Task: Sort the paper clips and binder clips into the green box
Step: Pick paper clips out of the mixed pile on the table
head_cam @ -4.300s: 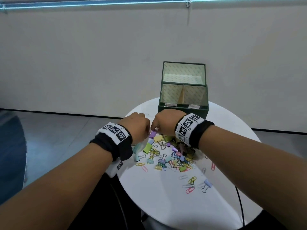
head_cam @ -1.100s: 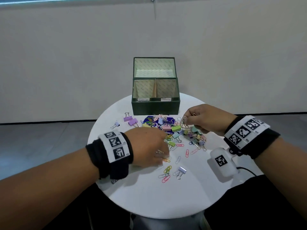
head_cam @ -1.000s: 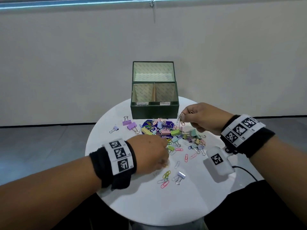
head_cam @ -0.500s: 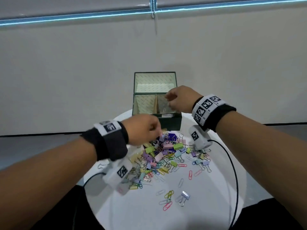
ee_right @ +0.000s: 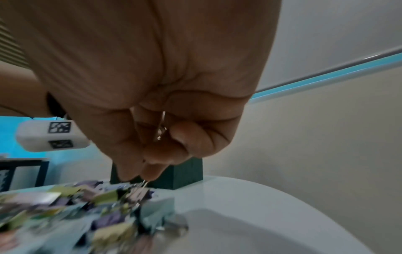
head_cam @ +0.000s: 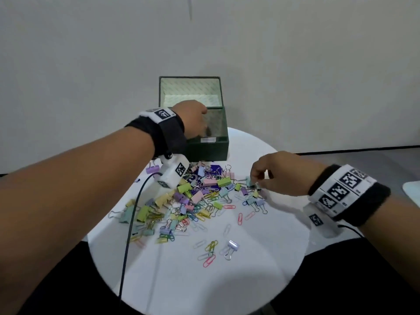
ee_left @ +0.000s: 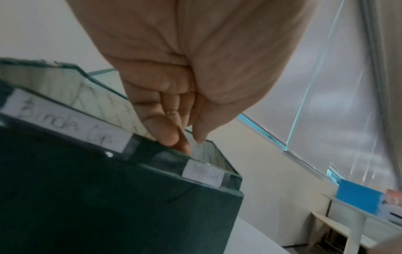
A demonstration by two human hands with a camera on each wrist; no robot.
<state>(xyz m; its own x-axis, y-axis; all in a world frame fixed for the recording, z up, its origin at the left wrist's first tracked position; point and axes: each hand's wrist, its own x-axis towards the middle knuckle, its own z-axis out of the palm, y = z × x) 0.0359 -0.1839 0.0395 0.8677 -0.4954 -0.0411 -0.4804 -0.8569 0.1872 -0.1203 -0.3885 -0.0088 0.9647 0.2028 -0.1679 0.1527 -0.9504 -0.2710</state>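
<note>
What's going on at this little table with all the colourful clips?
A person is sorting clips into a green box. The left hand is over the box's open top, fingers pointing down inside. The right hand is pinching a clip's wire at the pile of clips, most of which lies unsorted on the round white table.

A lab or office is suggested: bare wall [head_cam: 295, 64], round white table [head_cam: 261, 280], tagged wristbands [head_cam: 338, 192], blurred shelving [ee_left: 367, 202].
</note>
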